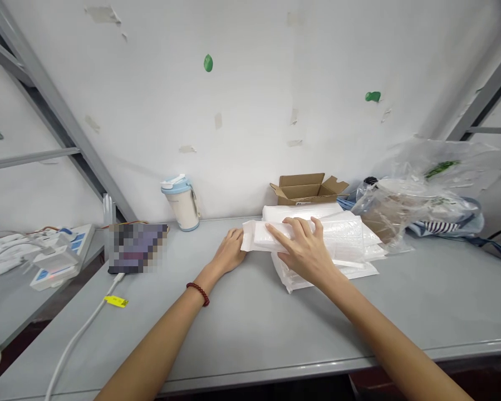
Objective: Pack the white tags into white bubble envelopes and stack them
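A stack of white flat packets in clear wrapping [346,245] lies on the grey table [250,328] near its back middle. My right hand [303,248] rests on top of the uppermost packet [261,236], fingers stretched out and pressing it. My left hand [229,252] grips the left end of that same packet, fingers curled round its edge. A red bead bracelet sits on my left wrist.
A white and blue lidded cup [182,201] stands at the back by the wall. An open cardboard box [307,188] and crumpled plastic bags [421,195] sit behind and right of the stack. A blurred dark device [136,248], a white cable [77,340] and a power strip [62,253] lie at left.
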`<state>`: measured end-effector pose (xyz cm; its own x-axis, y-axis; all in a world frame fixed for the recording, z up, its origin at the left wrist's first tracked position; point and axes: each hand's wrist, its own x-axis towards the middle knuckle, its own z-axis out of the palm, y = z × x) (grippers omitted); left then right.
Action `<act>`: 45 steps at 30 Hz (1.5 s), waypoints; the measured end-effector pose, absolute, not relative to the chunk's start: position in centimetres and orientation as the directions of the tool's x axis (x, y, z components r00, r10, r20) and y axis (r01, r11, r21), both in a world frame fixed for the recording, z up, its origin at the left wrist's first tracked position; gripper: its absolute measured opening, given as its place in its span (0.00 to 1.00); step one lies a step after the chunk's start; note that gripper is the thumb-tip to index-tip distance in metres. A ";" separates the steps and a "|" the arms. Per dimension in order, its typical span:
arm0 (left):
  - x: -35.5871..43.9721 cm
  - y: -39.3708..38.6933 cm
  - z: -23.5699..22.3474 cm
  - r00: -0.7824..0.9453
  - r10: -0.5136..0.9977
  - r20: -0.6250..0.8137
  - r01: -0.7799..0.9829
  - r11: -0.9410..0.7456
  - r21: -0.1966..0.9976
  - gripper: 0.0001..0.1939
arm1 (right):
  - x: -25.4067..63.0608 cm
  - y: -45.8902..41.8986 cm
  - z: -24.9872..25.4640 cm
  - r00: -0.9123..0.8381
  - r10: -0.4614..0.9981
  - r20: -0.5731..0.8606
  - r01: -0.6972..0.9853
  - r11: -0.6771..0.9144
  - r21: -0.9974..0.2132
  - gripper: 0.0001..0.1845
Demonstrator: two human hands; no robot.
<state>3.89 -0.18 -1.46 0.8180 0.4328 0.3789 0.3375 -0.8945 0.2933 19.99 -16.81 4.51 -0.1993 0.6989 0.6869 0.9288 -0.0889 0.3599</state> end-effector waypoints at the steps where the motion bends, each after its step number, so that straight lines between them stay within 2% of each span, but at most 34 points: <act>1: 3.9 -0.3 -1.5 0.812 0.445 0.378 0.351 -0.889 0.294 0.16 | 20.0 -16.8 4.5 -0.197 0.699 0.688 0.931 -0.088 0.355 0.30; 5: 3.9 -0.5 -1.3 0.807 0.469 0.359 0.382 -0.878 0.288 0.12 | 20.0 -16.9 4.6 -0.186 0.696 0.694 0.941 -0.076 0.330 0.30; 12: 2.9 -0.3 0.3 0.715 0.608 0.346 0.468 -0.783 0.409 0.11 | 21.1 -17.2 5.0 -0.183 0.683 0.707 0.978 0.052 0.203 0.29; 14: 2.1 -0.2 1.4 0.633 0.684 0.362 0.476 -0.713 0.515 0.09 | 21.3 -17.3 5.1 -0.188 0.681 0.707 0.978 0.063 0.200 0.30; 16: 1.1 -0.2 2.9 0.470 0.811 0.349 0.396 -0.547 0.737 0.07 | 21.4 -17.4 5.2 -0.191 0.696 0.692 0.976 0.062 0.207 0.32; 18: 0.0 -0.2 4.6 0.367 0.884 0.289 0.222 -0.385 0.896 0.09 | 21.3 -17.4 5.1 -0.194 0.717 0.670 0.974 0.058 0.219 0.35; 20: -1.1 -0.3 6.1 0.315 0.914 0.256 -0.010 -0.266 0.964 0.09 | 21.2 -17.4 5.1 -0.194 0.731 0.654 0.972 0.051 0.231 0.38; 23: -1.9 -0.7 7.4 0.364 0.911 0.195 -0.261 -0.102 0.960 0.08 | 21.1 -17.3 4.9 -0.191 0.731 0.656 0.970 0.040 0.238 0.40; 25: -2.0 -1.0 7.6 0.431 0.887 0.164 -0.298 -0.031 0.954 0.07 | 21.1 -17.3 4.9 -0.189 0.727 0.660 0.971 0.039 0.235 0.40; 27: -1.7 -1.5 7.3 0.499 0.855 0.140 -0.243 -0.018 0.970 0.07 | 21.1 -17.3 4.9 -0.187 0.726 0.662 0.972 0.040 0.231 0.39; 31: -0.7 -2.8 6.5 0.651 0.752 0.102 -0.031 -0.108 0.994 0.08 | 21.1 -17.3 4.9 -0.194 0.720 0.666 0.971 0.046 0.233 0.39; 35: 0.5 -4.2 5.9 0.765 0.642 0.055 0.044 -0.137 0.990 0.11 | 21.0 -17.3 4.8 -0.209 0.700 0.683 0.972 0.070 0.225 0.38; 40: 1.7 -5.8 5.6 0.753 0.655 0.057 0.091 -0.189 0.978 0.11 | 20.9 -17.3 4.7 -0.232 0.701 0.675 0.971 0.119 0.209 0.38; 45: 2.5 -7.4 5.2 0.714 0.672 0.197 0.036 -0.316 0.948 0.10 | 20.8 -17.2 4.6 -0.246 0.697 0.674 0.969 0.163 0.186 0.39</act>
